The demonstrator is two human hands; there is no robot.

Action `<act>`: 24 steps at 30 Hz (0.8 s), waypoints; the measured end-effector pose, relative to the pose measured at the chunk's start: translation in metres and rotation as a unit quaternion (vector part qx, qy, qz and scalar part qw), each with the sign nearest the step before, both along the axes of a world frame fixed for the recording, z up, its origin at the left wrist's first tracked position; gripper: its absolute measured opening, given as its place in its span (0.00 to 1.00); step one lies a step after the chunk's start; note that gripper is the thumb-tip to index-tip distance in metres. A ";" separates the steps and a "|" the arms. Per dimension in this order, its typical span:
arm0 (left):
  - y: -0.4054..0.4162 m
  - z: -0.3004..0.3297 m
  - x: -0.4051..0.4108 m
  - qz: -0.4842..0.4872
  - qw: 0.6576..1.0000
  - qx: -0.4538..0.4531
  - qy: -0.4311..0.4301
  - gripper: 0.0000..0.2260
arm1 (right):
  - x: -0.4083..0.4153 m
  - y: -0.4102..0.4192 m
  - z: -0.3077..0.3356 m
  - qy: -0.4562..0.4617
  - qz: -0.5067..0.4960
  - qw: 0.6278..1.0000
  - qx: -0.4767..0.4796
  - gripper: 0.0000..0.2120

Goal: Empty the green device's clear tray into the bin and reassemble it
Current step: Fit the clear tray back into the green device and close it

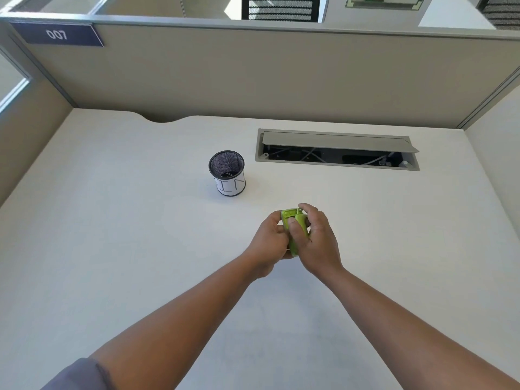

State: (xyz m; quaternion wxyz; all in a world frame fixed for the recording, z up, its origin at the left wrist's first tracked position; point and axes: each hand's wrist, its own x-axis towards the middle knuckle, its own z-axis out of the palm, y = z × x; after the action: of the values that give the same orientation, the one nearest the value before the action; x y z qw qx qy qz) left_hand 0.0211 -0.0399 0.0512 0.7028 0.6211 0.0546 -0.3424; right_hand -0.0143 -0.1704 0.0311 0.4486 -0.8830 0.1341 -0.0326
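Hands meeting over the middle of the white bench (112,220), both wrapped around the green device (292,218). Left hand (271,240) curled against its left side, fingers folded under and out of sight. Right hand (316,237) clasped over the right side, thumb lying across the green face, fingertips hooked over the far top edge. Device held upright and slightly tilted, raised just off the bench or perhaps touching it (hard to tell from above), its upper end showing a moulded recess. Clear tray not distinguishable: hidden by the fingers or too small to make out.

Farther back and to the left, well apart from the hands: bin (227,173), a small black mesh cup standing upright, white paper band around its lower half with handwritten letters, a few pale specks at the bottom. Behind and to the right of the bin, cable hatch (337,150) set into the bench, grey lid propped open, wires visible inside. Beige partition (253,74) along the far edge, dark label reading 007 (57,34) at its upper left. Bare forearms, grey sleeve (76,375) at the lower left.
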 end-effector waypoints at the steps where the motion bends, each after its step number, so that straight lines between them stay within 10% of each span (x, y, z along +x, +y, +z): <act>1: 0.000 -0.001 0.000 0.017 1.000 -0.010 0.009 0.16 | 0.000 -0.001 0.001 -0.006 -0.003 1.000 0.000 0.28; 6: 0.000 -0.007 0.002 0.129 0.985 -0.087 0.073 0.15 | 0.000 -0.004 0.002 0.031 -0.084 0.984 0.153 0.16; 12: -0.001 -0.009 0.001 0.229 0.959 -0.138 0.095 0.17 | -0.004 -0.003 0.004 0.113 -0.138 0.842 0.509 0.08; 24: -0.001 -0.011 0.003 0.286 0.938 -0.176 0.092 0.22 | -0.003 0.001 0.006 0.109 -0.064 0.874 0.470 0.14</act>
State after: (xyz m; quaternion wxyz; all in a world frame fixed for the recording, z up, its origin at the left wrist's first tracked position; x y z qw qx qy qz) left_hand 0.0240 -0.0408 0.0398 0.8610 0.4116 0.2331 -0.1869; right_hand -0.0170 -0.1698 0.0370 0.7901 -0.5556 0.2378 0.1023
